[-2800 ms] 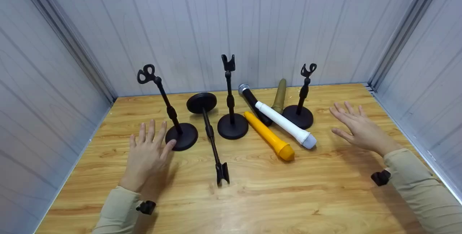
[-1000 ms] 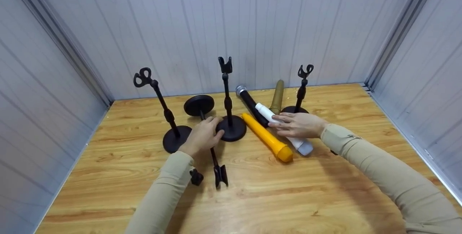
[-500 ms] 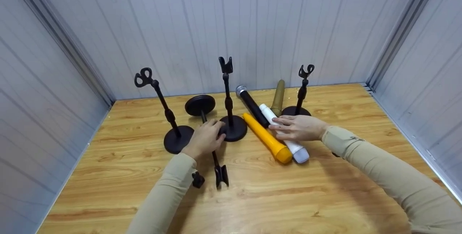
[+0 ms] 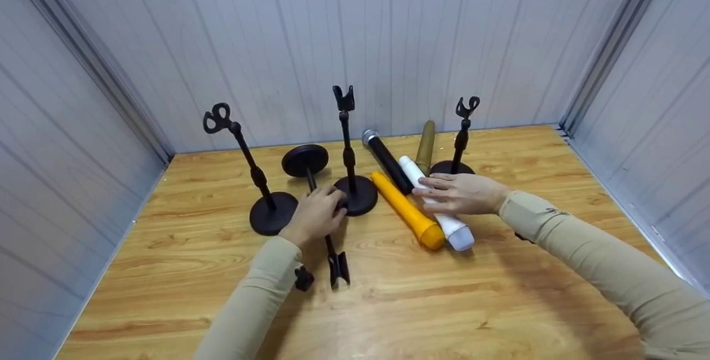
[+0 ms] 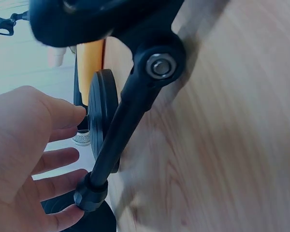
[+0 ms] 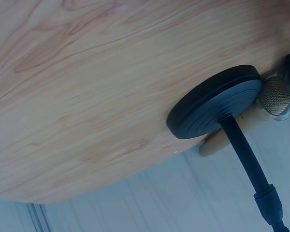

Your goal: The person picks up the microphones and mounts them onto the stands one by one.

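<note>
One stand point(image 5: 121, 135) under LH point(image 4: 315, 216); wht mic point(image 4: 452, 228) under RH point(image 4: 463, 193)

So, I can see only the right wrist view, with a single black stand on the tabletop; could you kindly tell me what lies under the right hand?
Observer: In the head view, the right hand lies over the white microphone.
Operator: Thank you. And the other hand, please?
Observer: The left hand is over the pole of the black stand lying on its side.
Operator: Understood. Is there anything next to that microphone, on the person's left?
Observer: Yes, the yellow microphone lies right alongside it, rounded head toward the person.
</note>
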Available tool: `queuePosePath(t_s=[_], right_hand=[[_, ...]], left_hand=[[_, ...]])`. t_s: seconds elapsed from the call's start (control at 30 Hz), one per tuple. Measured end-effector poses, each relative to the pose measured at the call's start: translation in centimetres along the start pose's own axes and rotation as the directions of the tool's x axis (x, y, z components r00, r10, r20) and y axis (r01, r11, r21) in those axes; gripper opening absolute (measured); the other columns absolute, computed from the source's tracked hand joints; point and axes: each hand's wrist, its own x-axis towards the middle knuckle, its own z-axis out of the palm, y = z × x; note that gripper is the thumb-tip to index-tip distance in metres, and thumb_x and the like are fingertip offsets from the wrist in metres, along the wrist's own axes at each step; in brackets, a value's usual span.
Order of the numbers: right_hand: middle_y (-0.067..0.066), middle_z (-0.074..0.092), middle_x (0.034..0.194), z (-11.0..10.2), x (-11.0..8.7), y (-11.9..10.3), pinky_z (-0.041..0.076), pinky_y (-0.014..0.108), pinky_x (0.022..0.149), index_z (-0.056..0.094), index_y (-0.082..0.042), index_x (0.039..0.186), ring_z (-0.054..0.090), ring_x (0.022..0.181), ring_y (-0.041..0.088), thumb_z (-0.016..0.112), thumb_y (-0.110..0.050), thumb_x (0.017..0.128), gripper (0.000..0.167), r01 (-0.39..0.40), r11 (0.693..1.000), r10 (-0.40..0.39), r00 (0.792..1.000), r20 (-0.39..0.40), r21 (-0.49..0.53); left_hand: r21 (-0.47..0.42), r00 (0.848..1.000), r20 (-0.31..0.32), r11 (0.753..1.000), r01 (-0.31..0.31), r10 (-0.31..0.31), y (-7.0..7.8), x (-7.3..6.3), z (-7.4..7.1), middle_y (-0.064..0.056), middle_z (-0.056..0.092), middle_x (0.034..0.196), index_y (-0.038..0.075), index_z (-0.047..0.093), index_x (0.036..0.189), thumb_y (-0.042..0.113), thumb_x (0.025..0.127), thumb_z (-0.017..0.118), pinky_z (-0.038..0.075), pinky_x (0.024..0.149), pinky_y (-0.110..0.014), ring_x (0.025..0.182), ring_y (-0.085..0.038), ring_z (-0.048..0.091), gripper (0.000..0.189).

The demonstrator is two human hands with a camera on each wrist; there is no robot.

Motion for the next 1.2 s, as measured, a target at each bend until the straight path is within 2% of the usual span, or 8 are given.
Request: queuePosePath(t_s=[0.13, 0.4, 0.5, 0.6, 0.7, 0.8, 0.87, 1.2], right_hand=[[0.012, 0.055, 0.146, -0.7, 0.1, 0.0, 0.040, 0.040, 0.113, 0.065, -0.018, 0.131, 0.052, 0.134, 0.030, 0.077, -0.011, 0.084, 0.050, -0.003, 1.000, 0.003, 1.000, -0.017, 0.000], [0.017, 0.057, 0.143, -2.0, 0.3, 0.4, 0.044, 0.043, 0.109, 0.065, -0.013, 0.132, 0.056, 0.130, 0.033, 0.057, -0.010, 0.089, 0.044, -0.046, 0.996, 0.057, 0.986, -0.154, 0.075], [0.019, 0.058, 0.140, -2.4, 0.5, 0.5, 0.046, 0.045, 0.106, 0.065, -0.011, 0.130, 0.059, 0.127, 0.034, 0.056, -0.012, 0.094, 0.037, -0.079, 0.987, 0.108, 0.971, -0.215, 0.136], [0.019, 0.062, 0.135, -2.9, 0.9, 0.5, 0.050, 0.046, 0.101, 0.067, -0.010, 0.128, 0.062, 0.122, 0.034, 0.055, -0.017, 0.102, 0.029, -0.124, 0.966, 0.186, 0.943, -0.276, 0.228], [0.018, 0.066, 0.129, -3.4, 1.3, 0.5, 0.053, 0.048, 0.096, 0.069, -0.009, 0.126, 0.066, 0.117, 0.033, 0.064, -0.019, 0.100, 0.029, -0.167, 0.923, 0.281, 0.907, -0.312, 0.347], [0.016, 0.070, 0.124, -3.9, 1.6, 0.5, 0.055, 0.048, 0.093, 0.070, -0.007, 0.124, 0.068, 0.111, 0.032, 0.083, -0.012, 0.083, 0.043, -0.201, 0.863, 0.374, 0.870, -0.320, 0.463], [0.015, 0.071, 0.121, -4.3, 1.8, 0.5, 0.057, 0.048, 0.090, 0.070, -0.007, 0.125, 0.069, 0.109, 0.031, 0.088, -0.010, 0.077, 0.052, -0.218, 0.819, 0.428, 0.847, -0.314, 0.530], [0.011, 0.067, 0.124, -5.7, 2.3, 1.3, 0.057, 0.047, 0.089, 0.066, -0.008, 0.130, 0.068, 0.109, 0.030, 0.082, -0.017, 0.087, 0.047, -0.249, 0.617, 0.615, 0.744, -0.260, 0.747]], left_hand=[[0.010, 1.000, 0.000, 1.000, -0.008, 0.008, 0.0, -0.4, 0.2, -0.012, 0.063, 0.123, 0.009, 0.069, 0.119, 0.023, 0.100, 0.067, 0.048, 0.088, -0.063, 0.106, -0.035, 0.062, 0.025], [0.033, 1.000, 0.006, 0.999, -0.014, 0.014, 0.1, -0.5, 0.2, -0.012, 0.063, 0.124, 0.009, 0.069, 0.119, 0.022, 0.100, 0.066, 0.047, 0.091, -0.064, 0.109, -0.035, 0.061, 0.023], [0.031, 1.000, 0.014, 0.999, -0.013, 0.012, 0.1, -0.4, 0.2, -0.012, 0.063, 0.125, 0.009, 0.069, 0.119, 0.022, 0.099, 0.066, 0.047, 0.090, -0.063, 0.110, -0.035, 0.061, 0.024], [0.021, 1.000, 0.021, 1.000, -0.011, 0.010, 0.1, -0.3, 0.1, -0.012, 0.063, 0.124, 0.009, 0.069, 0.118, 0.023, 0.099, 0.067, 0.047, 0.090, -0.063, 0.109, -0.035, 0.061, 0.023], [0.007, 1.000, 0.022, 1.000, -0.011, 0.011, 0.1, -0.3, 0.0, -0.011, 0.063, 0.123, 0.010, 0.070, 0.117, 0.023, 0.099, 0.067, 0.047, 0.089, -0.063, 0.108, -0.035, 0.061, 0.022], [-0.004, 1.000, 0.025, 1.000, -0.015, 0.015, 0.1, -0.2, -0.1, -0.011, 0.063, 0.122, 0.010, 0.070, 0.116, 0.022, 0.099, 0.067, 0.047, 0.089, -0.063, 0.107, -0.034, 0.061, 0.021], [-0.005, 0.999, 0.029, 1.000, -0.017, 0.017, 0.1, -0.2, -0.1, -0.011, 0.063, 0.122, 0.010, 0.070, 0.116, 0.022, 0.099, 0.067, 0.047, 0.089, -0.063, 0.107, -0.034, 0.061, 0.021], [-0.008, 0.999, 0.001, 0.999, -0.034, 0.034, 0.1, -0.3, 0.0, -0.011, 0.063, 0.119, 0.009, 0.071, 0.112, 0.020, 0.098, 0.069, 0.048, 0.089, -0.063, 0.105, -0.034, 0.061, 0.018]])
